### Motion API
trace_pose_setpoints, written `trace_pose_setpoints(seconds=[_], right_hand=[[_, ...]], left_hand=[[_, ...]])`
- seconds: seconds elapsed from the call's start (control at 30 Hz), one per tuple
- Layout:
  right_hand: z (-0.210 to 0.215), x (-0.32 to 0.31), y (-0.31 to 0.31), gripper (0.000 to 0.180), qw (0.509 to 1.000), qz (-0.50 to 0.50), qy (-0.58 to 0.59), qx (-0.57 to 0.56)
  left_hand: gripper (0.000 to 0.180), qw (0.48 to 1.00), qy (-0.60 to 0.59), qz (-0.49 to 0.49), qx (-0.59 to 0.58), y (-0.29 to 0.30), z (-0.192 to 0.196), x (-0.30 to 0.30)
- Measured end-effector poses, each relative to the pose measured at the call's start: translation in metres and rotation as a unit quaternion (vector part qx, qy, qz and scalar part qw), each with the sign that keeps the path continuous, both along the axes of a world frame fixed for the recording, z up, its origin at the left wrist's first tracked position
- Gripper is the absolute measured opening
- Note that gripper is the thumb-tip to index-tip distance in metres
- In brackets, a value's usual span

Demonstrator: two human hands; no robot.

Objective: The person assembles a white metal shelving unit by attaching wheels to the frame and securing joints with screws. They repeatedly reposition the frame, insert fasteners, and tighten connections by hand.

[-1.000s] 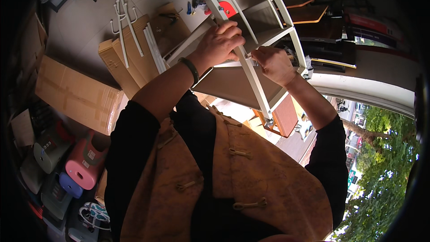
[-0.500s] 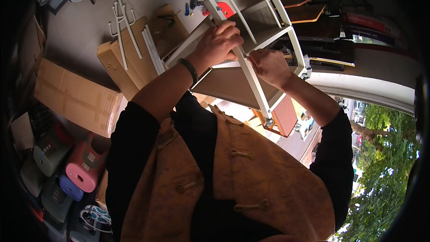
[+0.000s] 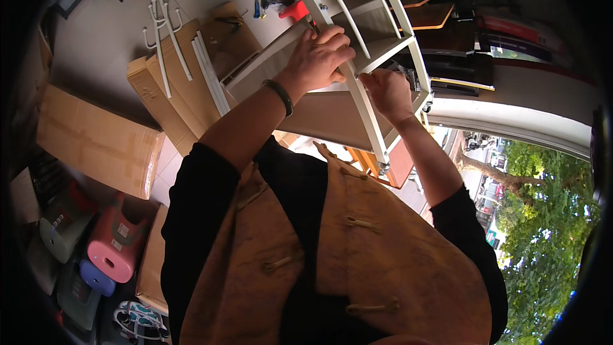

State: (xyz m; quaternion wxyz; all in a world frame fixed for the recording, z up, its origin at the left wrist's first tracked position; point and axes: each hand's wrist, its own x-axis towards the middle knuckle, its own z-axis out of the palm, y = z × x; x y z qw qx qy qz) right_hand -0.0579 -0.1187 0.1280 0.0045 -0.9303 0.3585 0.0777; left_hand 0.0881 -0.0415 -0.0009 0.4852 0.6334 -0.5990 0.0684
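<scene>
A white-framed shelf cart (image 3: pixel 371 118) with beige panels stands tilted in front of me, small casters at its corners. Wrapped over its near rail, the fingers of my left hand (image 3: pixel 321 57) are closed around the frame. Just right of that rail is my right hand (image 3: pixel 389 94), curled shut with thumb and finger pinched against the frame. Whatever it pinches is too small or hidden to make out. A dark band circles my left wrist.
On flattened cardboard (image 3: pixel 163 83) at left lie white tubes with hooked ends (image 3: pixel 165 38). Beyond the cart are a dark power tool (image 3: pixel 276 1) and a red object (image 3: pixel 295 11). A large box (image 3: pixel 96 140) and coloured stools (image 3: pixel 118 243) stand at left; a doorway opens at right.
The floor things have shifted left in view, and the red object now shows beside the frame instead of through it. My right wrist has turned slightly; both hands stay at the near rail.
</scene>
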Motion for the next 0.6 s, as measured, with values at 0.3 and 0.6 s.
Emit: trace_pose_setpoints(seconds=[0.3,0.6], right_hand=[[0.007,-0.005,-0.003,0.029,0.983,0.175,0.020,-0.044],[0.001,-0.010,-0.021,0.026,0.979,0.155,-0.076,0.104]], left_hand=[[0.050,1.000,-0.003,-0.002,0.012,0.004,0.007,-0.003],[0.051,1.000,-0.025,0.013,0.001,0.007,0.006,-0.003]])
